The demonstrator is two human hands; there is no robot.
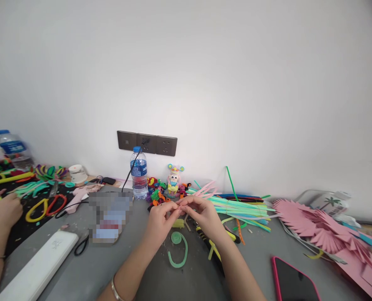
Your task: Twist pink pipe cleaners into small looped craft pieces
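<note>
My left hand and my right hand meet fingertip to fingertip above the grey table. Both are closed in a pinch; whatever lies between the fingertips is too small or hidden to name. Below them rests a mint-green pipe cleaner, coiled at one end and curved like a hook. A short yellow fuzzy piece lies just under my fingers. Yellow-and-black pliers are partly covered by my right forearm. Behind my hands stands a small figure with big eyes among colourful fuzzy pieces.
Bundled pipe cleaners lie to the right, before folded pink paper and a pink-edged phone. Leftward are a water bottle, a blurred-out phone, a white power bank, scissors and another person's hand.
</note>
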